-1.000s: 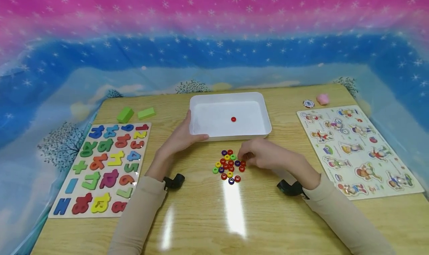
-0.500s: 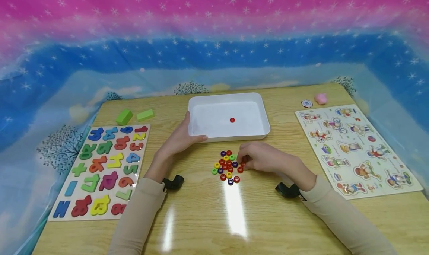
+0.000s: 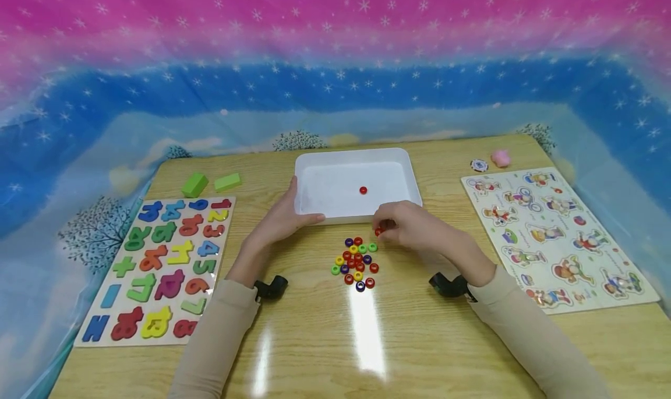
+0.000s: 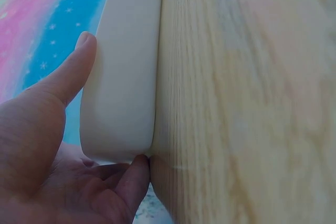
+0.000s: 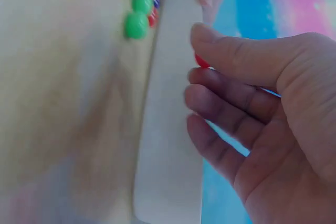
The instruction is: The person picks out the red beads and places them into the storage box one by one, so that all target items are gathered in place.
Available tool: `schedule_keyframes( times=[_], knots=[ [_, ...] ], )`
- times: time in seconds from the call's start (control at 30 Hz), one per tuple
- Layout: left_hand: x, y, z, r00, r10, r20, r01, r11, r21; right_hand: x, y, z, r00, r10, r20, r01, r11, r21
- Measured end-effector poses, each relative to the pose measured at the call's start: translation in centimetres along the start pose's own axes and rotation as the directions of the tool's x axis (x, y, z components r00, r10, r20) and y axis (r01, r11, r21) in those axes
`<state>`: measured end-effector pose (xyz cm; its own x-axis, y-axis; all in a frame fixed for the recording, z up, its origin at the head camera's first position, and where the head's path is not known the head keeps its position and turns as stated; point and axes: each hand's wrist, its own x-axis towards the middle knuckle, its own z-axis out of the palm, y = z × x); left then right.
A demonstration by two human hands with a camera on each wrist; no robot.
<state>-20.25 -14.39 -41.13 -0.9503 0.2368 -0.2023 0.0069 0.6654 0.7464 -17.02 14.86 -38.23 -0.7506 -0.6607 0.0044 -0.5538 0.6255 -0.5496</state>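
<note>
My right hand (image 3: 411,225) pinches a red ring-shaped bead (image 3: 378,232) between thumb and fingertips, just in front of the white tray (image 3: 327,183). In the right wrist view the pinched bead shows as a sliver of red (image 5: 201,61) under the thumb, while the other fingers are loosely bent. At the tray's front left corner, my left hand (image 3: 276,217) grips it, thumb on the front side (image 4: 84,51) and fingers round the left. One red bead (image 3: 363,190) lies inside the tray. Nearer me, a loose cluster of red, yellow, green and purple beads (image 3: 359,267) lies on the table.
A number puzzle board (image 3: 173,294) lies to the left, with two green blocks (image 3: 195,184) behind it. On the right is a picture puzzle board (image 3: 550,271). Behind that sit a poker chip (image 3: 479,165) and a small pink figure (image 3: 500,158).
My right hand has taken a red bead from the right side of the cluster and lifted it toward the tray's front edge. My left hand has stayed at the tray's corner.
</note>
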Motion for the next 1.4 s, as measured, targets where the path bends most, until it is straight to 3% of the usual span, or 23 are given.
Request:
schedule_keyframes(
  times=[0.2,0.33,0.57,0.73,1.1,1.4],
  knots=[
    [0.1,-0.1,0.1,1.0,-0.008,-0.007,0.008,1.0,-0.001,2.3,1.4,-1.2,0.995,0.038,-0.088,-0.031,0.997,0.076],
    [0.0,0.0,0.1,1.0,0.001,-0.003,-0.001,1.0,-0.008,4.0,2.8,-1.5,0.985,0.077,-0.155,-0.066,0.995,0.073],
    [0.0,-0.1,0.1,1.0,0.017,-0.001,-0.017,1.0,-0.018,6.7,5.1,-0.6,0.96,0.173,-0.22,-0.169,0.985,0.037],
    [0.0,-0.1,0.2,1.0,0.018,-0.004,-0.018,1.0,-0.015,7.9,6.1,0.3,0.95,0.198,-0.241,-0.204,0.979,-0.003],
    [-0.1,-0.1,0.2,1.0,0.022,-0.01,-0.022,1.0,-0.018,7.4,5.4,-0.2,0.949,0.207,-0.24,-0.219,0.975,-0.027],
    [-0.1,0.0,0.2,1.0,0.03,-0.009,-0.03,0.999,-0.014,5.4,2.8,-1.7,0.973,0.133,-0.188,-0.125,0.991,0.055]
  ],
)
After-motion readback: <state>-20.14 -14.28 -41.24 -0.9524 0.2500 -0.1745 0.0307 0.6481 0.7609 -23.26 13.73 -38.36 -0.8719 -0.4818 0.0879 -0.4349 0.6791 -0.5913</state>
